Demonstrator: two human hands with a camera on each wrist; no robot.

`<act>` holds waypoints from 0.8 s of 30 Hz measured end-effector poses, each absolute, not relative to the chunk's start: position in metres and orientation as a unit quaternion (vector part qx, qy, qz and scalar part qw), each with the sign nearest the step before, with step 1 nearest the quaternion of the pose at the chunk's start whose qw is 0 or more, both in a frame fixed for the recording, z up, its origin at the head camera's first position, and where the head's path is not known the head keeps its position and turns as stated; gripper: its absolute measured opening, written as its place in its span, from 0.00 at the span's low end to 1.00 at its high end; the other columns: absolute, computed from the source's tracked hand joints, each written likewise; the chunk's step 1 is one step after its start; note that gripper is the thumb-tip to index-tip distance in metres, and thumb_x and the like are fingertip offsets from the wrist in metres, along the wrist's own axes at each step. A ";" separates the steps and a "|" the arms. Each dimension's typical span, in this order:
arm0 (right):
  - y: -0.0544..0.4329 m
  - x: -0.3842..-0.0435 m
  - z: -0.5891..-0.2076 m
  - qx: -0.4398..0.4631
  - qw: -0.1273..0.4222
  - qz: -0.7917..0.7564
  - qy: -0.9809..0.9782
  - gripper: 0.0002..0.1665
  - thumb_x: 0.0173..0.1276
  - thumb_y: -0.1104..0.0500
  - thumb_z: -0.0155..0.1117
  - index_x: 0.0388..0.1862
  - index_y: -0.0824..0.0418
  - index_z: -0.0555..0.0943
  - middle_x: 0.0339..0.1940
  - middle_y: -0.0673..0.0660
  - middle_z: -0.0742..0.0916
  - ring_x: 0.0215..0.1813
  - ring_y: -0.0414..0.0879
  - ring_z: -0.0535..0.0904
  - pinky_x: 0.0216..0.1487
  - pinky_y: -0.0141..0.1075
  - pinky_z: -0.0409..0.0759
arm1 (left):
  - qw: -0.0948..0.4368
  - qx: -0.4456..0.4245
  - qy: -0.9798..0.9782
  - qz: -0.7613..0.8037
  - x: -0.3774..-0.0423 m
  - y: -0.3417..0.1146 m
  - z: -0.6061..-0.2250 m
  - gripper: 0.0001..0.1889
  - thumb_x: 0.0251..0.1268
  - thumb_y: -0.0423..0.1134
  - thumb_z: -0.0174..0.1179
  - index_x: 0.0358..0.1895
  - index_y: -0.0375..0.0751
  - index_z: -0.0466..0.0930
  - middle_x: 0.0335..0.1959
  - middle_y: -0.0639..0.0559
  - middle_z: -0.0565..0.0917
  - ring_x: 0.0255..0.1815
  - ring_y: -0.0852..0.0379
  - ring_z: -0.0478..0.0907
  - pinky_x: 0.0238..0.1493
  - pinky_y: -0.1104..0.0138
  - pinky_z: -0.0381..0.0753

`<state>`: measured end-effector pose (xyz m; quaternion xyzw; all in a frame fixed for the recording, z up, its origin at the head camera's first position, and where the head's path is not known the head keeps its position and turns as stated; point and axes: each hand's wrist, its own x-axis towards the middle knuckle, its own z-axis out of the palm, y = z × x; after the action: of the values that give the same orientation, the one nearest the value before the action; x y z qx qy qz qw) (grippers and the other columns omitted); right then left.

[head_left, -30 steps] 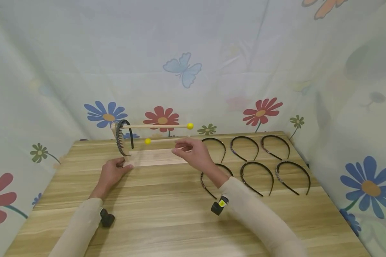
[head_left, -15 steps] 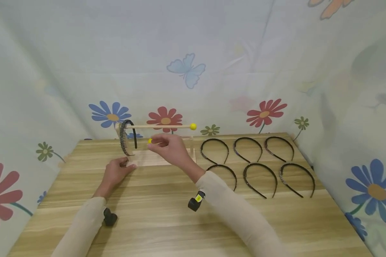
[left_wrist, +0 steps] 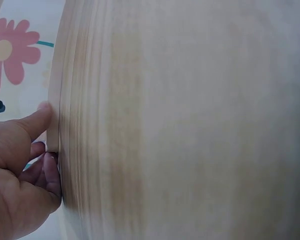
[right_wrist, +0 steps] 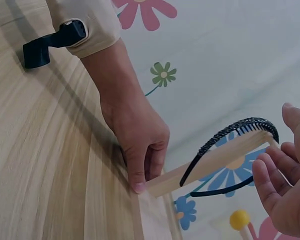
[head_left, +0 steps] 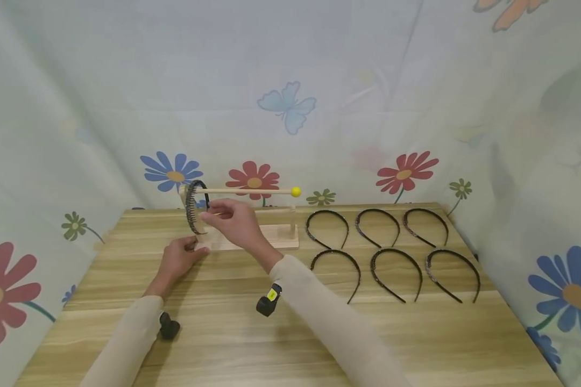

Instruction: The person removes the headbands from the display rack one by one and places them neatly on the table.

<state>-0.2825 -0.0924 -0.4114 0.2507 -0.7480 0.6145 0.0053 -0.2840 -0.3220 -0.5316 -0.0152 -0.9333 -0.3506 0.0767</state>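
My left hand (head_left: 179, 260) grips the left end of the light wooden headband stand (head_left: 278, 236) low at its base, thumb and fingers on either side of the wood in the left wrist view. A black toothed headband (head_left: 191, 209) with a beaded top hangs on the upper rod (head_left: 252, 191), close to the left post. My right hand (head_left: 234, 223) is held in front of the stand, its fingertips right beside that headband. In the right wrist view, the right hand's thumb and loosely bent fingers stand apart with nothing between them. It hides much of the lower rod.
Several dark headbands lie in two rows on the right of the wooden table (head_left: 319, 344), among them a front-row headband (head_left: 392, 269). The upper rod sticks out rightward and ends in a yellow ball (head_left: 296, 192). A flowered curtain (head_left: 348, 134) stands behind.
My right hand has moved left along the stand, from near its right end to beside the hanging headband. The left hand keeps its hold on the base. The view has shifted slightly.
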 end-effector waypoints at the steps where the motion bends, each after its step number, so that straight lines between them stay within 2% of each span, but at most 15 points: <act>1: -0.095 -0.283 -0.413 0.251 0.007 0.615 -0.748 0.25 0.69 0.47 0.72 0.59 0.58 0.84 0.48 0.50 0.90 0.47 0.35 0.86 0.47 0.29 0.82 | 0.077 -0.017 -0.933 -0.351 -0.284 -0.322 -0.531 0.20 0.68 0.48 0.69 0.49 0.31 0.84 0.35 0.42 0.83 0.37 0.52 0.75 0.40 0.58 0.74; 3: -0.100 -0.285 -0.417 0.249 0.009 0.612 -0.750 0.25 0.69 0.47 0.72 0.59 0.58 0.84 0.48 0.49 0.90 0.47 0.35 0.85 0.47 0.28 0.81 | 0.081 -0.021 -0.932 -0.353 -0.284 -0.322 -0.531 0.17 0.68 0.48 0.69 0.38 0.34 0.81 0.26 0.48 0.74 0.29 0.55 0.68 0.32 0.62 0.67; 5: -0.106 -0.286 -0.421 0.245 0.007 0.610 -0.754 0.25 0.69 0.47 0.72 0.60 0.58 0.84 0.48 0.49 0.90 0.47 0.34 0.85 0.47 0.28 0.81 | 0.084 -0.025 -0.930 -0.358 -0.285 -0.321 -0.532 0.19 0.68 0.47 0.69 0.30 0.37 0.73 0.22 0.53 0.65 0.24 0.56 0.60 0.28 0.63 0.60; 6: -0.108 -0.287 -0.423 0.243 0.006 0.611 -0.754 0.25 0.69 0.47 0.72 0.60 0.58 0.84 0.48 0.49 0.90 0.47 0.34 0.84 0.47 0.28 0.81 | 0.086 -0.026 -0.929 -0.360 -0.285 -0.321 -0.532 0.20 0.67 0.47 0.70 0.28 0.39 0.71 0.21 0.54 0.63 0.22 0.57 0.58 0.27 0.64 0.59; 14: -0.122 -0.287 -0.438 0.225 -0.024 0.628 -0.744 0.26 0.68 0.47 0.73 0.61 0.56 0.84 0.47 0.46 0.90 0.47 0.33 0.84 0.48 0.28 0.81 | 0.098 -0.034 -0.928 -0.358 -0.283 -0.321 -0.534 0.20 0.67 0.44 0.70 0.27 0.40 0.69 0.21 0.53 0.64 0.22 0.57 0.59 0.26 0.65 0.59; 20: -0.128 -0.286 -0.441 0.226 -0.027 0.638 -0.736 0.26 0.68 0.47 0.73 0.61 0.56 0.84 0.52 0.50 0.89 0.47 0.33 0.84 0.48 0.28 0.81 | 0.099 -0.030 -0.928 -0.359 -0.283 -0.321 -0.534 0.20 0.66 0.43 0.71 0.26 0.40 0.68 0.21 0.53 0.63 0.22 0.57 0.58 0.27 0.64 0.58; 24: -0.133 -0.286 -0.443 0.229 -0.022 0.644 -0.729 0.26 0.67 0.48 0.74 0.60 0.58 0.84 0.51 0.51 0.89 0.46 0.33 0.84 0.47 0.28 0.81 | 0.098 -0.029 -0.927 -0.362 -0.284 -0.321 -0.535 0.20 0.66 0.43 0.71 0.26 0.41 0.68 0.21 0.54 0.63 0.22 0.57 0.58 0.27 0.64 0.59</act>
<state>-0.2864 -0.1326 -0.4433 0.2292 -0.7292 0.6444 -0.0216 -0.2845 -0.3214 -0.5350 -0.0292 -0.9267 -0.3616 0.0975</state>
